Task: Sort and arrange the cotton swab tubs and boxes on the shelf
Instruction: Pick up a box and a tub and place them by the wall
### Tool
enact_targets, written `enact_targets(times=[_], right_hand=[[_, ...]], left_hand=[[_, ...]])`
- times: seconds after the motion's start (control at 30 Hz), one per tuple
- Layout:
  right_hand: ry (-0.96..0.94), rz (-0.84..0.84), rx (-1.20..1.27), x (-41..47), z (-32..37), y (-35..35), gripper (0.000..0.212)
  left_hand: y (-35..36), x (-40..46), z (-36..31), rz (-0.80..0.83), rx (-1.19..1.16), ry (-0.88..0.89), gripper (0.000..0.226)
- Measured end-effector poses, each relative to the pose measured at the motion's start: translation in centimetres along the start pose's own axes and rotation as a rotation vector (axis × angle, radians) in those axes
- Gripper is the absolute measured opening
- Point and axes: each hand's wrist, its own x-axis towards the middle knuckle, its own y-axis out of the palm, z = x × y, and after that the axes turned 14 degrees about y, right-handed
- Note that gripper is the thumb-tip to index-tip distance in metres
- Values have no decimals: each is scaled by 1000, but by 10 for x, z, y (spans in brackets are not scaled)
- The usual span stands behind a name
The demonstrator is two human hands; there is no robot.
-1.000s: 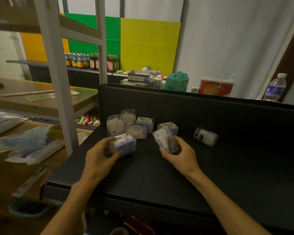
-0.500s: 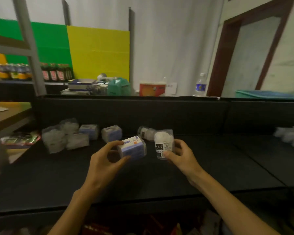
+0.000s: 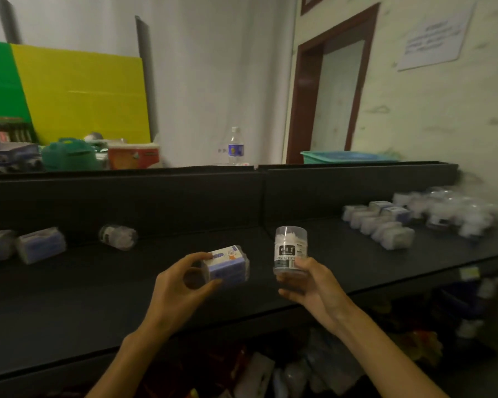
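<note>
While view has swung right off the pile, left hand (image 3: 181,285) pinches box (image 3: 226,265), right hand (image 3: 311,285) grips tub (image 3: 290,249), both above shelf (image 3: 98,297) mid-frame; sorted rows (image 3: 383,225) right: placement likely next

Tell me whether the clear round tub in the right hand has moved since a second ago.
Yes. The clear round tub went rightward, away from the tub lying on its side, and now stands upright.

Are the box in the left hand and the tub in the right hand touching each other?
Apart. The head view shows dark shelf between the box and the tub.
</note>
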Motion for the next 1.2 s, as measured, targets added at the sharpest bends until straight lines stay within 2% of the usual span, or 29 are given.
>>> enact_targets(times=[0.1, 0.43, 0.6, 0.67, 0.77, 0.83, 0.9, 0.93, 1.03, 1.13, 1.2], right_hand=[[-6, -63, 12, -14, 12, -51, 67], [-84, -251, 64, -40, 53, -186, 51], [-121, -334, 56, -45, 62, -211, 61], [-173, -375, 49, -25, 97, -293, 51], [-149, -418, 30, -22, 109, -311, 44], [-170, -429, 36, -17, 119, -322, 49], [-189, -452, 12, -1, 143, -345, 68], [-200, -456, 3, 6, 155, -354, 70], [-236, -447, -22, 24, 184, -383, 54], [-256, -450, -72, 37, 207, -410, 67], [-255, -456, -112, 41, 217, -426, 67]], left_hand=[[47, 18, -17, 8, 4, 22, 50], [167, 80, -46, 97, -72, 70, 48], [199, 101, -57, 156, -82, 106, 48], [285, 158, -56, 160, -117, 150, 48], [293, 171, -67, 173, -157, 156, 49], [305, 181, -65, 172, -154, 147, 49], [328, 209, -64, 182, -144, 157, 51], [339, 222, -63, 174, -129, 167, 51], [368, 257, -64, 172, -116, 207, 51], [397, 284, -66, 169, -108, 215, 51], [416, 297, -67, 188, -84, 211, 50]])
